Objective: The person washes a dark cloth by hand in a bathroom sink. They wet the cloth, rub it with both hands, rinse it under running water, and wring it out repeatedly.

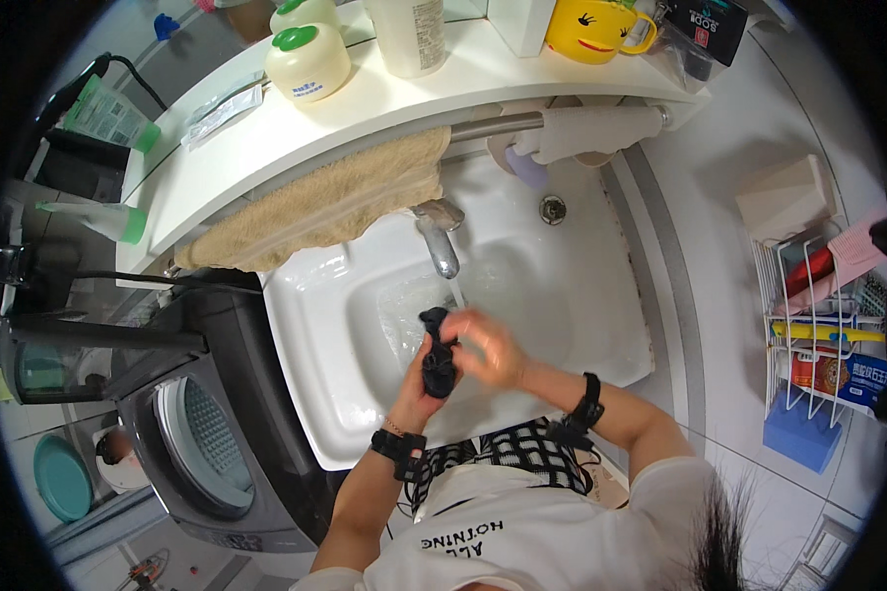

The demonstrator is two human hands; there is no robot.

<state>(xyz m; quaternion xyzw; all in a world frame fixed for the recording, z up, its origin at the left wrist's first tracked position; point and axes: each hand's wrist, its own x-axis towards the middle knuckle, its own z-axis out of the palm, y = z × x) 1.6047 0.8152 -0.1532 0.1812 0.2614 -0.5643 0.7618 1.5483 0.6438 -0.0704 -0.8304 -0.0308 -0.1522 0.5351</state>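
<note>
A wet-looking bunched black cloth (438, 369) is held in my left hand (420, 388), over the near part of the white sink basin (369, 399). Blurred by motion, my right hand (488, 349) is at the upper right side of the cloth with its fingers bent; whether it grips the cloth cannot be told. A thin stream of water falls from the chrome faucet (442, 251) just beyond the hands, and rippling water shows in the basin around it. Each wrist wears a black strap.
A tan towel (325, 199) and a white cloth (599, 133) hang on a rail beneath a white shelf (384, 96) with bottles and a yellow mug (588, 33). An open top-loading washing machine (214, 443) stands left. A white wire rack (806, 325) of toiletries is at right.
</note>
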